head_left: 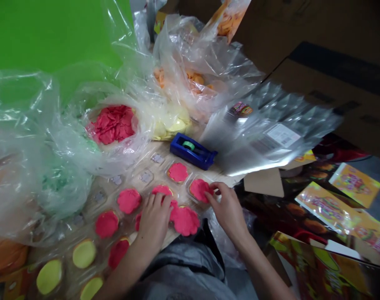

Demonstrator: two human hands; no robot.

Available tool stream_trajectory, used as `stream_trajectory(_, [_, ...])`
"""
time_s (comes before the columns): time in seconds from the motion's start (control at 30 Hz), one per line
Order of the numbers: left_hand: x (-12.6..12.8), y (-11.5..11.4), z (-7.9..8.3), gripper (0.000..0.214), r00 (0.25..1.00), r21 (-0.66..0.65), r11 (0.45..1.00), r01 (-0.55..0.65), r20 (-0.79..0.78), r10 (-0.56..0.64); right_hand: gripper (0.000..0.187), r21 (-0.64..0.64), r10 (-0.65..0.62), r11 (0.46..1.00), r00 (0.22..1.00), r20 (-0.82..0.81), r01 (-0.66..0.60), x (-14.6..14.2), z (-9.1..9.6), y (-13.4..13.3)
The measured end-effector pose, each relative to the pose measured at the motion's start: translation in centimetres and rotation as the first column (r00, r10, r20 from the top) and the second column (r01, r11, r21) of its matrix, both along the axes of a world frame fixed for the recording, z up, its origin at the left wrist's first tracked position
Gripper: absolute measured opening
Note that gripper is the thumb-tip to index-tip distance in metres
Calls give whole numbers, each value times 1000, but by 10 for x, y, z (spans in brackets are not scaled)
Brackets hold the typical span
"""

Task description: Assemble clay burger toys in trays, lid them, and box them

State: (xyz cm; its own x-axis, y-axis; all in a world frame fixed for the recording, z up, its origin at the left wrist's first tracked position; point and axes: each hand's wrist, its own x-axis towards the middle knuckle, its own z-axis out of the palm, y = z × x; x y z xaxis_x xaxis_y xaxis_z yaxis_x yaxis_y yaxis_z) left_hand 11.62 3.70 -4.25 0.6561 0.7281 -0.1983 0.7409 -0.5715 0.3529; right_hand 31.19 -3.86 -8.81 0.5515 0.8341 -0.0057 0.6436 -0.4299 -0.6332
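My right hand [225,206] pinches the right edge of a red scalloped disc [198,189], which sits in a clear plastic tray. My left hand [155,214] has its fingers bent down on the near edge of another red scalloped disc [161,190]; its fingertips are partly hidden. Beside that thumb are overlapping red scalloped pieces [186,221], close to my body. More red discs [129,201] lie in clear trays to the left, and one red disc [177,172] lies just beyond my hands. Several yellow discs [84,253] sit in trays at the lower left.
A blue tape dispenser [192,151] stands beyond the trays. Clear bags hold red pieces [115,123], yellow pieces [177,125], orange pieces [196,81] and green pieces [57,181]. Silvery plastic sheets [258,137] lean at the right, above printed cardboard boxes [327,204].
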Motion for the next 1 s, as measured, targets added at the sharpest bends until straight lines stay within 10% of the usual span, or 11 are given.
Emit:
stream_trajectory(0.27, [30, 1, -24, 29, 893, 171, 887, 429, 65, -445, 24, 64, -80, 993, 971, -224, 97, -8, 14, 8])
stream_trajectory(0.4, [34, 11, -30, 24, 930, 182, 916, 358, 25, -368, 24, 108, -146, 969, 866, -477, 223, -4, 20, 9])
stream_trajectory(0.73, [70, 24, -20, 26, 978, 132, 969, 209, -48, -205, 18, -5, -213, 838, 318, -924, 545, 26, 3, -7])
stream_trajectory(1.0, [83, 32, -20, 16, 988, 105, 984, 145, -60, -140, 13, -23, -172, 846, 233, -957, 533, 26, -17, -13])
